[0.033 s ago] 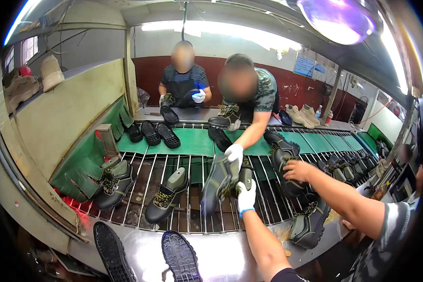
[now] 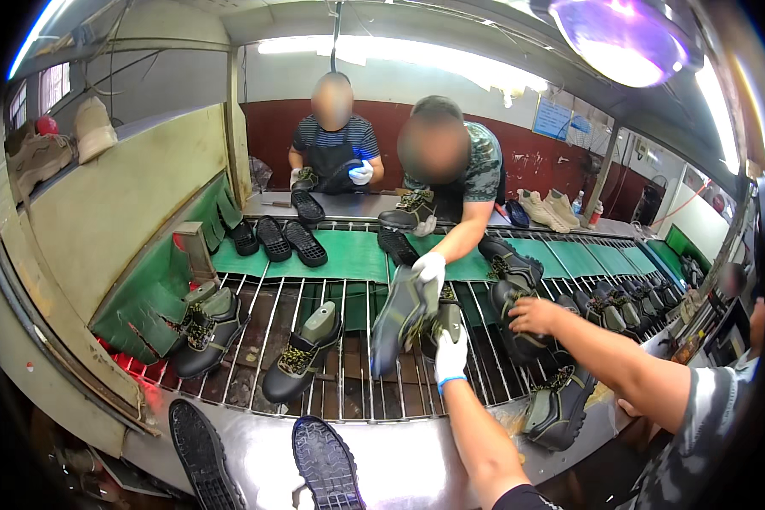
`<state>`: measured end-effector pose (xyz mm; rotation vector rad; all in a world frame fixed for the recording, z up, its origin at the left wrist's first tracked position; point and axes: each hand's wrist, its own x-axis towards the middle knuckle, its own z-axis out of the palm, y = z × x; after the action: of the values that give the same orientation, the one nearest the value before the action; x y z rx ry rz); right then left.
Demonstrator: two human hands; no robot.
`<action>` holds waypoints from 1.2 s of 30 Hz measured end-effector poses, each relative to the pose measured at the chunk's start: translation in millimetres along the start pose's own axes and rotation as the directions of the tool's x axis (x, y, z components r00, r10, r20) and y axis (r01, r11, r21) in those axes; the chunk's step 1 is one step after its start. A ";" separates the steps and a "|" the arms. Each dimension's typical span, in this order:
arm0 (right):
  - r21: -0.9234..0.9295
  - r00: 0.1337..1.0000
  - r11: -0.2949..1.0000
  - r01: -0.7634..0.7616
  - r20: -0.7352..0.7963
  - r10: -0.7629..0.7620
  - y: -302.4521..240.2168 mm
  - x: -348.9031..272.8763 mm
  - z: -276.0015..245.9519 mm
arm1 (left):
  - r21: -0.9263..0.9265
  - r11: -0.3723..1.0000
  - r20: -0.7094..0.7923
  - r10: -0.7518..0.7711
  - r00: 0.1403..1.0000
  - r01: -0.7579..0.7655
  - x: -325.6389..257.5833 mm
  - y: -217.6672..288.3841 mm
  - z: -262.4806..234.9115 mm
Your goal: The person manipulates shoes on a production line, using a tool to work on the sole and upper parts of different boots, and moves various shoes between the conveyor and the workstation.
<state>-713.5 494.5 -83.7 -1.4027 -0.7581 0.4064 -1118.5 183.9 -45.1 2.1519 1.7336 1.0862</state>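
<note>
My right hand [image 2: 452, 355], in a white glove with a blue band at the wrist, is closed on the grey-green last of a black work shoe [image 2: 432, 338] over the metal rack. Another shoe partly hides this one. That dark shoe [image 2: 397, 316] hangs toe down from the gloved hand [image 2: 430, 267] of a co-worker across the rack. At the lower edge, a white-gloved fingertip of my left hand [image 2: 301, 496] shows at the side of a black shoe sole [image 2: 326, 461], tread facing up. A second black sole [image 2: 201, 457] is left of it. Most of my left hand is hidden.
Lasted shoes [image 2: 297, 361] stand on the rack [image 2: 342, 387]; loose soles [image 2: 274, 240] lie on the green belt [image 2: 348, 257]. A person at right has a bare hand [image 2: 533, 315] on a shoe. Another person [image 2: 333, 136] works behind. A lamp [image 2: 616, 42] hangs overhead.
The co-worker's shoe has shifted slightly up and right. My right hand and its shoe have moved a little to the right.
</note>
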 end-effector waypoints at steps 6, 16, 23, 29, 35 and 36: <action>0.188 0.873 0.874 -0.447 0.306 0.381 -89.2 -16.4 -82.0 | -0.037 0.999 -0.026 0.038 0.999 -0.038 7.7 5.5 -2.8; -0.341 0.886 0.935 -0.096 0.399 0.236 -162.2 -123.8 -157.4 | -0.134 0.988 -0.064 -0.080 0.995 0.071 0.0 -4.2 15.8; -0.400 0.916 0.913 0.083 0.392 0.089 -175.5 -232.7 -205.4 | -0.260 0.962 -0.023 0.079 0.997 -0.082 40.8 12.1 35.7; -0.389 0.936 0.921 -0.035 0.311 0.167 -157.8 -302.6 -263.8 | -0.013 0.991 0.083 0.132 0.988 -0.132 135.7 9.9 28.6; -0.448 0.829 0.879 -0.161 0.422 0.367 -166.5 -330.5 -313.4 | 0.307 0.934 0.298 -0.278 0.913 0.184 232.3 -58.3 61.4; -0.359 0.796 0.910 -0.206 0.479 0.369 -165.7 -332.2 -320.5 | 0.307 0.932 0.348 -0.297 0.889 0.191 236.4 -61.7 59.8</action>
<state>-757.6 13.8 2.8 -1.7161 -1.0935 0.9994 -1115.4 434.2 -21.2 2.0277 1.9644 0.3431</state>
